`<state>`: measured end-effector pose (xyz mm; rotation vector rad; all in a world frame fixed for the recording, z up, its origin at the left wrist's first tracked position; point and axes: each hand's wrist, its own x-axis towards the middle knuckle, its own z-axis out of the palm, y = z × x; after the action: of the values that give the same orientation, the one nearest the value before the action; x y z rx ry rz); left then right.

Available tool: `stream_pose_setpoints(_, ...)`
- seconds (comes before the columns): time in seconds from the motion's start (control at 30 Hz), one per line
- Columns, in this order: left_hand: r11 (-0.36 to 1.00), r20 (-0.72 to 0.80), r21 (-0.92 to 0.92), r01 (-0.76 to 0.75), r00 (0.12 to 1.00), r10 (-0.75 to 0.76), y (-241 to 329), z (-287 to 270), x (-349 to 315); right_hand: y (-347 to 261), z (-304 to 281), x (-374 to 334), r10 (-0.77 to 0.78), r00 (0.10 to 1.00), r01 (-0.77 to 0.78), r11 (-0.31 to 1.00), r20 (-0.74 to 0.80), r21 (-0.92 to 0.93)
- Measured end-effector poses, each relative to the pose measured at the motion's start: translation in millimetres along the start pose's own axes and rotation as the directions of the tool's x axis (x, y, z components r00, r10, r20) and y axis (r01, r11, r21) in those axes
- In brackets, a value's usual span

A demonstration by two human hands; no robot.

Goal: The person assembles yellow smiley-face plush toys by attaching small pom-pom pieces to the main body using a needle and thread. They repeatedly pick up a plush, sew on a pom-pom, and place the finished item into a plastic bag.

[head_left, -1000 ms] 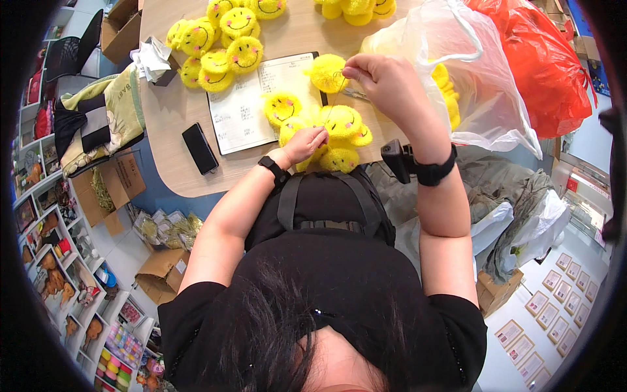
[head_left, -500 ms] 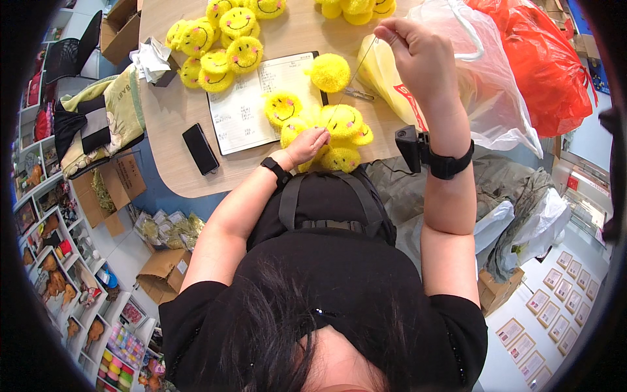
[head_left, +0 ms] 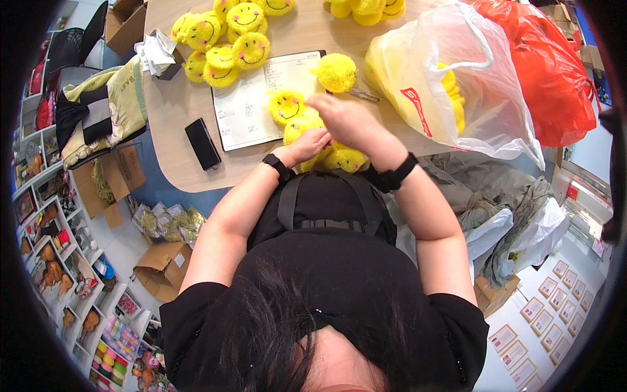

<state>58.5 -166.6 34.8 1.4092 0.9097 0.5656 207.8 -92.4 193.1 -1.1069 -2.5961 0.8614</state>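
A cluster of fuzzy yellow plush smiley balls lies at the table's near edge, partly covered by my hands. My left hand is closed on the cluster, its thumb and fingers pressed together. Above it, my right hand reaches across to the left, its fingers drawn together; whatever they pinch is too small to make out. One smiley ball shows just left of the right fingertips, over an open notebook. A plain-backed yellow plush ball sits just beyond my right hand.
More smiley balls are heaped at the far left, others at the far middle. A black phone lies left, a metal tool right of the notebook. A white plastic bag and red bag stand right.
My right hand has come down and left from high up, where it pulled a thread taut, to just over the plush cluster. My left hand keeps its hold.
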Motion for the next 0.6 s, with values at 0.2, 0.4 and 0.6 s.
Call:
stream_pose_setpoints(0.2, 0.990, 0.079, -0.016, 0.138, 0.988, -0.136, 8.4, -5.9, 1.8, 35.3, 65.4, -21.7, 0.302, 0.911, -0.344, 0.932, 0.280, 0.117)
stream_pose_setpoints(0.4, 0.995, 0.079, 0.076, 0.072, 0.994, -0.078, 11.2, -14.1, 2.9, 54.6, 68.2, -37.6, 0.277, 0.961, -0.264, 0.932, -0.018, 0.248)
stream_pose_setpoints(0.6, 0.996, 0.075, 0.040, 0.083, 0.993, -0.086, 9.6, -21.2, 4.6, 57.5, 68.3, -44.4, 0.343, 0.933, -0.359, 0.872, 0.106, 0.332)
